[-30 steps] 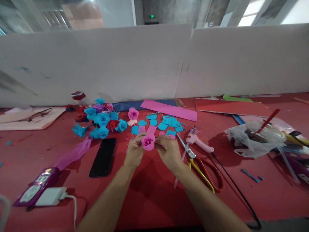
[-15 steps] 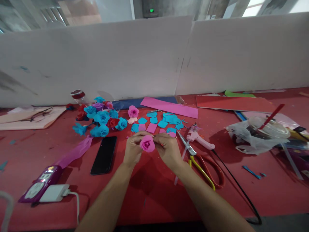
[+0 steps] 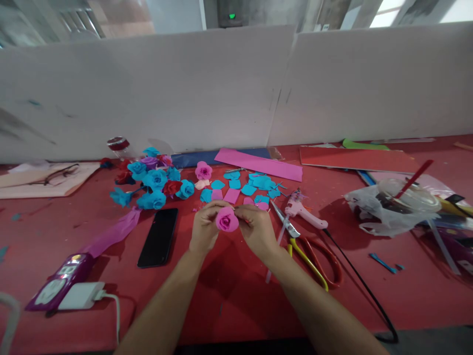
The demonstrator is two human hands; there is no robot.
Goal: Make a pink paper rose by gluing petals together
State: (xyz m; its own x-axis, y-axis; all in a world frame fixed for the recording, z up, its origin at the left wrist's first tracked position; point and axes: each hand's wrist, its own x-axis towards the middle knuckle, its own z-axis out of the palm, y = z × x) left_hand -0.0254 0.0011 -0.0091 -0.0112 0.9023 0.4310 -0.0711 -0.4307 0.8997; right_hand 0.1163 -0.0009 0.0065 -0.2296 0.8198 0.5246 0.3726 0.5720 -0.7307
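Between my hands is a pink paper rose (image 3: 226, 220), its open bloom facing me. My left hand (image 3: 205, 224) is closed on it from the left, fingers behind the petals. From the other side my right hand (image 3: 257, 227) pinches at the rose's right rim; its fingertips are partly hidden. Just beyond lie blue paper petals (image 3: 249, 189) and pink paper pieces (image 3: 232, 196). A finished-looking pink rose (image 3: 203, 170) rests behind them. To the right of my right hand are scissors (image 3: 308, 256) with red and yellow handles and a pink glue gun (image 3: 305, 213).
A bunch of blue, red and purple paper flowers (image 3: 155, 180) and a black phone (image 3: 158, 237) lie left. Nearby is a purple power strip (image 3: 61, 282) with a white charger (image 3: 82, 296). At right stands a lidded cup (image 3: 414, 195) in a plastic bag. A black cord (image 3: 364, 283) crosses the table.
The view has shifted very slightly. The pink rose has turned and moved a little to the right in my hands, which keep their hold.
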